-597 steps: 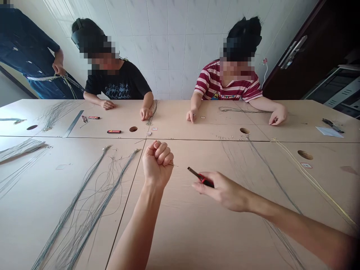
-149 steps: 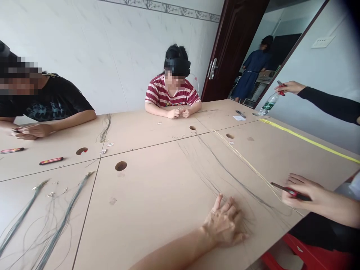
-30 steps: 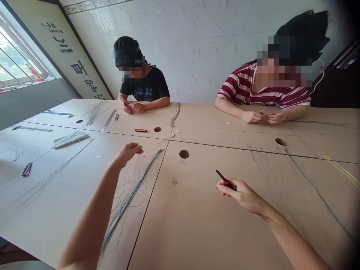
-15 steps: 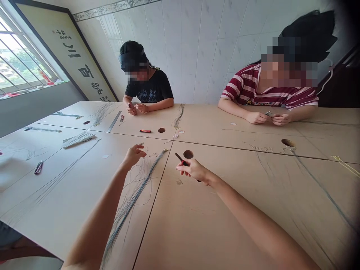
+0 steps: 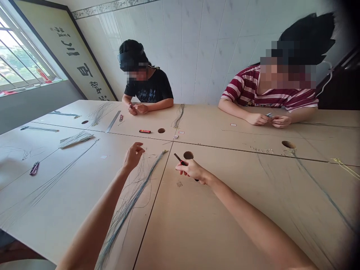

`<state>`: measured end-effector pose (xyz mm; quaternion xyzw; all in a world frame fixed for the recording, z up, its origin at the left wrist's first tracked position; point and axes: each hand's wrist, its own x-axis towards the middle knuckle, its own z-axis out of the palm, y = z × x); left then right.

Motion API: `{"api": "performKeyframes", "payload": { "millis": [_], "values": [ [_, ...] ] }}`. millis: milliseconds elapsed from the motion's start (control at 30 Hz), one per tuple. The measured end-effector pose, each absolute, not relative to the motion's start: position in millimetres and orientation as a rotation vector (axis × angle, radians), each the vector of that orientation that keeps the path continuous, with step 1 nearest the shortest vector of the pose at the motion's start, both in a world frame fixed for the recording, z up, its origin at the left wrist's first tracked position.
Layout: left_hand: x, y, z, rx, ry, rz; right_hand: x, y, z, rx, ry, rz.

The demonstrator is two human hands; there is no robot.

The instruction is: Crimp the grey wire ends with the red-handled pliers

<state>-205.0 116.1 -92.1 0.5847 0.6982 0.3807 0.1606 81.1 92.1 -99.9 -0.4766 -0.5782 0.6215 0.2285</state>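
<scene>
My left hand hovers over the table just left of a bundle of wires. Its thumb and fingertips are drawn together in a pinch, and what they hold, if anything, is too small to make out. My right hand is wrapped round a narrow black-and-red tool, whose dark flat end points up and left. The tool's exact kind is not clear. Between my hands lies the long bundle of thin grey-blue wires, with small gold-coloured ends at its far tip. Tiny loose bits are scattered near my left fingertips.
Two people sit across the jointed table, each with small items in their hands. Round holes pierce the tabletop. A metal ruler, red-handled pliers, a black-and-red case and more wire bundles lie around.
My left hand has shifted slightly and its fingers have drawn closer together. My right hand keeps the tool in nearly the same place. The view has tilted a little.
</scene>
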Motion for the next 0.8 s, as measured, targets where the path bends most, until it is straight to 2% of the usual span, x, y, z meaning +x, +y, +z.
{"api": "performKeyframes", "payload": {
  "millis": [233,533,800],
  "values": [
    [-192,108,-94,1.621,1.943,1.122,84,92,-90,-1.308,-1.565,1.716],
    [-163,81,-80,1.5,1.632,1.231,60,107,-88,-1.295,-1.491,1.73],
    [-144,73,-80,1.641,1.645,1.189,16,105,-80,-1.25,-1.238,1.967]
  ]
}}
